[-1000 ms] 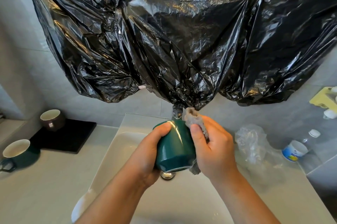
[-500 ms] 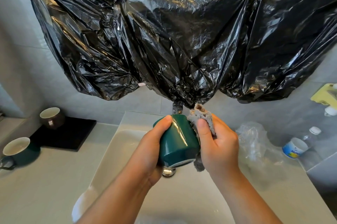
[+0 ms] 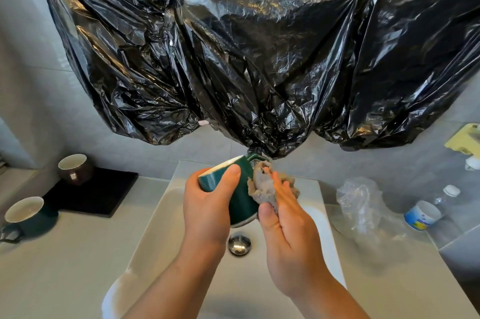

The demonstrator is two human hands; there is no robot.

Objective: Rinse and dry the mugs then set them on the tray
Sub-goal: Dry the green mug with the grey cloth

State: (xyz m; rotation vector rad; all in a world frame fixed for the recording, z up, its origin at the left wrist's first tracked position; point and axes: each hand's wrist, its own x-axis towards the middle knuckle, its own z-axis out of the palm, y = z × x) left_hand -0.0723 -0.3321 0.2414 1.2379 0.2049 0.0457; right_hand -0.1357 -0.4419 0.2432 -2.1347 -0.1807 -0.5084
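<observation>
Hanging black plastic (image 3: 259, 59) looms just above green mug (image 3: 242, 204) and cloth (image 3: 265, 186).

**Washbasin corner of a bathroom or washroom.** The setting is identified by a white ceramic basin (image 3: 161, 227) set into a pale countertop (image 3: 65, 253), with a chrome drain plug (image 3: 239, 243) seen at the basin's bottom. Grey wall tiles (image 3: 33, 85) are laid behind the basin and to its left. Directly above the basin, the wall is covered by crumpled black plastic sheeting (image 3: 259, 59). To the left of the basin, a black tray (image 3: 104, 196) bearing a brown mug (image 3: 75, 168) is placed on the counter, with a second mug (image 3: 24, 212) farther left. To the right of the basin, a clear plastic bag (image 3: 361, 201) and a labelled plastic bottle (image 3: 428, 212) are seen.
</observation>
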